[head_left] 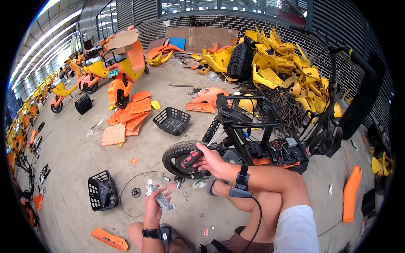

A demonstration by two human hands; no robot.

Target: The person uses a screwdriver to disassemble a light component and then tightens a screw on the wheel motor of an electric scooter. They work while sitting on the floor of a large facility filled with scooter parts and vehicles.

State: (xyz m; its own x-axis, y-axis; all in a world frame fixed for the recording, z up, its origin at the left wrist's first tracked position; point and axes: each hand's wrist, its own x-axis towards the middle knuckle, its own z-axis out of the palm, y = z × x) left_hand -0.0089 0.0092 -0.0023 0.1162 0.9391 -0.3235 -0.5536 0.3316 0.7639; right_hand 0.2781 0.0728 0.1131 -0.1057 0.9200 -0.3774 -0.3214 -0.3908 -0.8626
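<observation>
My left hand [152,204] holds a pale silvery part [163,201] with small tabs, low in the middle of the view. My right hand [209,162] grips a red and black screwdriver [191,158], its shaft angled up to the right, in front of the black rear wheel [172,152] of a stripped scooter frame [249,125]. A coiled shock absorber [211,128] stands above the wheel. On the floor below the wheel are a small sprocket [136,192], a thin cable [126,211] and several small loose parts.
Black baskets [101,189] lie left and ahead, near stacked orange panels [133,111]. An orange piece [351,194] lies at right, another [109,239] at lower left. Yellow body parts [274,63] are heaped by the brick wall. Scooters [126,63] stand at back left.
</observation>
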